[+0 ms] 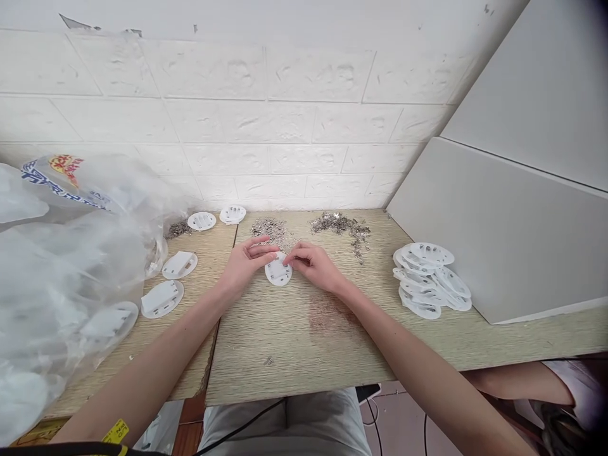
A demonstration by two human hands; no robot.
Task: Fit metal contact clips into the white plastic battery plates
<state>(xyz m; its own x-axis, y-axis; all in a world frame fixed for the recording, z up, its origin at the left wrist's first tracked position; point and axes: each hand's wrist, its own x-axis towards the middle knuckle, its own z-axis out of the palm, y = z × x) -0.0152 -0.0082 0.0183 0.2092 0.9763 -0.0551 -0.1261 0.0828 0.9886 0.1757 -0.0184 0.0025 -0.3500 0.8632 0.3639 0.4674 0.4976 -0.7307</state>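
White brick-patterned wall (289, 120) backs the wooden tabletop (285, 329). Your left hand (244, 263) has its fingers loosely spread, thumb and fingertips at the upper left rim of the white disc (278, 273). Your right hand (316, 266) bunches its fingertips at the disc's upper right; whether they pinch a small part, you cannot tell. Behind the disc lie silvery metal pieces (268, 230). Left of it, your clear plastic bag (71, 247) carries blue and red-orange lettering, too distorted to read. The yellow label (116, 430), nearer you, is unclear too. Right of the disc, stacked discs (427, 282) sit beside a grey panel (513, 234). Your hands have room between disc and front edge.
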